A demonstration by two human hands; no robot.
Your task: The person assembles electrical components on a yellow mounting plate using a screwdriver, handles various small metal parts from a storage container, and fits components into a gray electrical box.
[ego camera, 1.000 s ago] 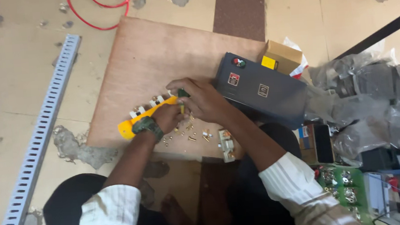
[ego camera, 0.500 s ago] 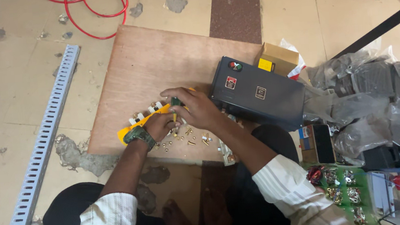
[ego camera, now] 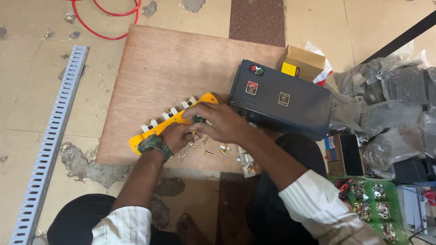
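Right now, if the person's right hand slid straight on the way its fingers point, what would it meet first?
The right hand points left along the yellow strip, which it probably touches already; beyond that lies bare plywood board.

Both forearms reach forward from rolled-up striped sleeves and meet close together ahead of the knees. The left hand (ego camera: 175,137) lies lower and nearer the body, a watch strapped around its wrist, its fingers curled under and mostly hidden by the other hand. The right hand (ego camera: 218,122) sits above and partly over it, back turned up, knuckles bent, fingers curled down and closed around something small. The two hands touch. Both elbows are bent, the right arm coming in at a steeper slant.
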